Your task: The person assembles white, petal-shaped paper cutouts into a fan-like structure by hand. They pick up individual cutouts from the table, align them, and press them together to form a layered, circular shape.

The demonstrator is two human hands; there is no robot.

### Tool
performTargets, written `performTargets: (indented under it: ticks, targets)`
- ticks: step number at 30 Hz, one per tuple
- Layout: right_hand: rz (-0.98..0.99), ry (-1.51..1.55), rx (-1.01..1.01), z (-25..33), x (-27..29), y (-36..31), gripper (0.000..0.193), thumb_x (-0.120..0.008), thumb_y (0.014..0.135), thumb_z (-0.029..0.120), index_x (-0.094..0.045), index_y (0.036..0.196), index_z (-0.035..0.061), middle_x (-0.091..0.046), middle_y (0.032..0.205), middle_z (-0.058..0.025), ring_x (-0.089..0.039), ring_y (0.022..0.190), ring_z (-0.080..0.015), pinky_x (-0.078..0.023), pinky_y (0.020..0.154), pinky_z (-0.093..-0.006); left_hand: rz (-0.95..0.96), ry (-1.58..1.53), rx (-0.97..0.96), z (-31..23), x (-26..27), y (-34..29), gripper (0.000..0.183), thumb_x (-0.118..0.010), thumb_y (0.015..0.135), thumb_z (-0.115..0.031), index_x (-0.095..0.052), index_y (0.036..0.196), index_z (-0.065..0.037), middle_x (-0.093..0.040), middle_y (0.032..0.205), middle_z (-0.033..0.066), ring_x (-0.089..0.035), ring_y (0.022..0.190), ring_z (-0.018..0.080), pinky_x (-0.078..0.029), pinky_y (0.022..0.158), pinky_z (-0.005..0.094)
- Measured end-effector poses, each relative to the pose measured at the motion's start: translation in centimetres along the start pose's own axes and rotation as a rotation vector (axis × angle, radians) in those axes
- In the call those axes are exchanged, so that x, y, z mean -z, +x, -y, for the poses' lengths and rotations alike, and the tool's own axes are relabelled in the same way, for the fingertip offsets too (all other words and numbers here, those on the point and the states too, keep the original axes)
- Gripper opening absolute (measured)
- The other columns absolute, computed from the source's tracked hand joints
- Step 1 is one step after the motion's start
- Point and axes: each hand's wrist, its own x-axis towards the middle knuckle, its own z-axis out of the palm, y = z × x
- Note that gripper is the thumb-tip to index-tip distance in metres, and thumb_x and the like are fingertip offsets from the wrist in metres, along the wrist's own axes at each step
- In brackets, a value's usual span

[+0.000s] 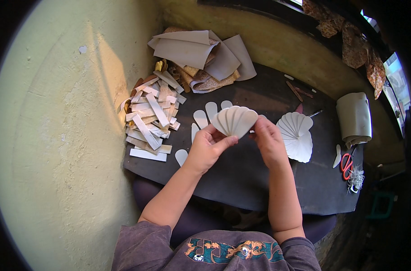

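Observation:
A fan of overlapping white petal-shaped pieces [232,120] is held up above the dark table. My left hand [206,149] pinches its narrow end, thumb in front. At the fan's right edge, the fingers of my right hand [269,139] are closed together on the outermost piece; the exact grip is partly hidden. Several loose white petal pieces [199,119] lie on the table behind and left of my left hand, one of them [181,157] nearer to me. Right of my right hand rests a larger rounded fan of similar pieces [296,131].
Flat pale strips [153,110] are heaped at the left by the wall [56,135]. Folded sheets [187,49] lie at the back. On the right are a grey roll [355,118], red-handled scissors [346,167] and a tangle of white scraps [356,178]. Brown sticks [294,91] lie farther back.

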Motion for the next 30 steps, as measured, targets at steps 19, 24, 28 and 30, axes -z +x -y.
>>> performTargets:
  ticks: [19,24,28,30]
  targets:
    - [-0.155,-1.305,0.331,-1.8,1.4,0.5,0.025,-0.058,0.068,-0.001,-0.058,0.093,0.0004,-0.043,0.12,-0.0197,-0.037,0.116,-0.0379,-0.036,0.096,-0.0422,-0.141,-0.013,-0.07,-0.9,2.1,0.7,0.023,-0.063,0.079,-0.002,-0.055,0.1,0.0,-0.062,0.088,0.0062,-0.058,0.077,0.0103,-0.047,0.073,0.0229]
    - [-0.103,-0.946,0.229,0.1,1.0,0.3,0.018,-0.058,0.075,-0.002,-0.058,0.093,-0.0007,-0.053,0.106,-0.0146,-0.054,0.095,-0.0302,-0.045,0.079,-0.0338,-0.116,0.008,-0.034,-0.7,2.3,0.7,0.024,-0.065,0.079,-0.007,-0.056,0.101,-0.002,-0.062,0.088,0.0041,-0.058,0.077,0.0097,-0.046,0.07,0.0223]
    - [-0.22,-0.457,0.461,1.1,0.1,-0.1,0.015,-0.056,0.08,-0.006,-0.059,0.094,-0.0022,-0.058,0.096,-0.0092,-0.06,0.081,-0.017,-0.047,0.066,-0.0235,-0.093,0.091,0.065,-1.2,1.2,0.2,0.026,-0.066,0.078,-0.01,-0.056,0.102,-0.004,-0.061,0.088,0.0026,-0.057,0.076,0.0091,-0.045,0.068,0.0214]
    - [-0.155,-0.406,0.389,2.1,0.1,-0.7,0.013,-0.057,0.079,-0.008,-0.062,0.09,-0.0025,-0.058,0.096,-0.0071,-0.058,0.086,-0.0115,-0.047,0.069,-0.0203,-0.095,0.073,0.118,-1.4,1.0,0.1,0.027,-0.066,0.078,-0.011,-0.056,0.102,-0.005,-0.061,0.088,0.0023,-0.057,0.075,0.0085,-0.045,0.067,0.0212]
